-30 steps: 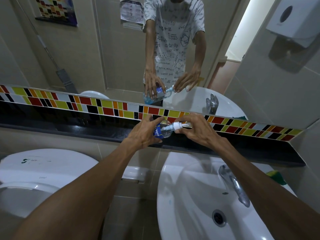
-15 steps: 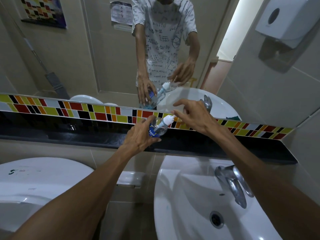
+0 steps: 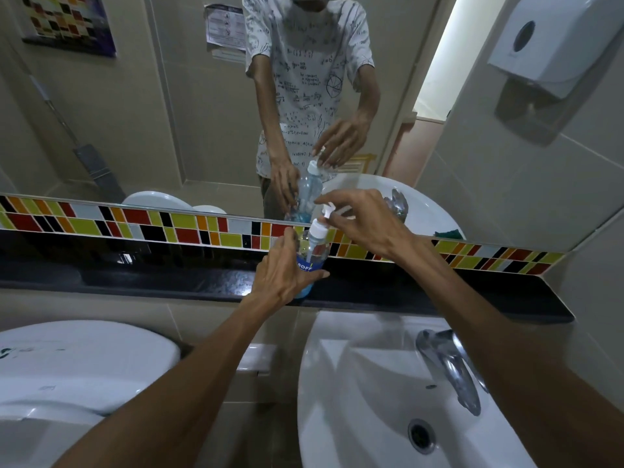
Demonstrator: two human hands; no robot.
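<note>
black ledge (image 3: 135, 278), bottle (image 3: 312, 255) between hands (image 3: 283, 275) (image 3: 364, 224)

Dim, flat indoor lighting with a grey-green cast. Brightest patch at 1 o'clock: lit doorway (image 3: 435, 72) reflected in mirror (image 3: 169, 130). Soft white glare on basin (image 3: 354, 383) at 5 o'clock and on toilet lid (image 3: 84, 359) at 8 o'clock; sharp glints on tap (image 3: 449, 369). Heavy shadow beneath wall dispenser (image 3: 547, 38) at 2 o'clock. Black ledge (image 3: 135, 278) glossy, faint reflections only. Slight motion smear at right hand (image 3: 368, 228) and pump head (image 3: 327, 211); bottle (image 3: 312, 261) sharp. Strong wide-angle bending toward edges; forearms stretched at 6 o'clock.
</note>
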